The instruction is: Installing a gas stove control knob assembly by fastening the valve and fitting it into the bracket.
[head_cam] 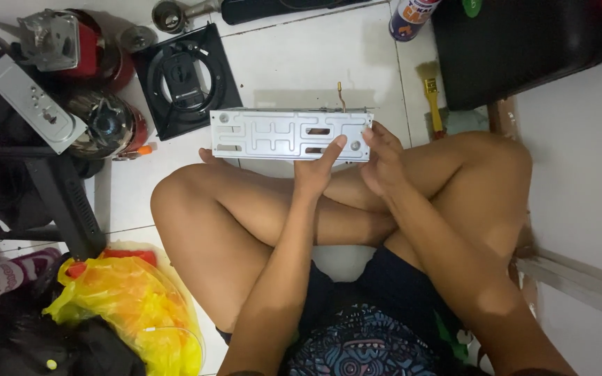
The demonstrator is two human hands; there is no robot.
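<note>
- Metal plate (290, 134), grey and slotted, is held flat above the crossed legs, over the tiled floor (280, 56).
- Left hand (317, 170) grips its near edge, thumb on top, steadying it.
- Right hand (383, 154) closes around the right end, fingers curled, for support.
- Black burner frame (186, 78) lies beyond.

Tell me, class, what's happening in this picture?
A person sits cross-legged on a tiled floor, holding a flat grey metal plate with slots over their knees. The left hand grips its lower edge near the middle, and the right hand holds its right end. A black square fan frame lies just beyond, a yellow brush to the right and a yellow bag at lower left.
</note>
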